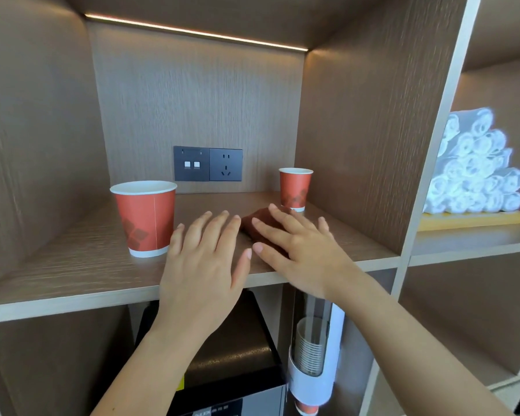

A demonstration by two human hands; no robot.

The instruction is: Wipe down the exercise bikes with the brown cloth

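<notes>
Barely anything of the job is showing as done: the person is standing at a wooden shelf (72, 265), and no exercise bike is appearing anywhere in view. The brown cloth (252, 224) is lying folded on the shelf board, between the big red paper cup (146, 217) near the front edge and the smaller cup (295, 187) further back by the right wall.

The right hand (300, 247) is lying over the cloth with its fingers straight and fanned apart, covering most of it. It looks to be touching the fabric, though from this angle I cannot tell whether it is pressing down or only hovering just above. The left hand (204, 259) is spreading flat just beside the cloth's left edge, holding nothing.

By my judgement the person is only getting to the pick-up. The cloth is not yet lifted, and carrying it to the bikes and all the wiping are waiting to be done.
</notes>
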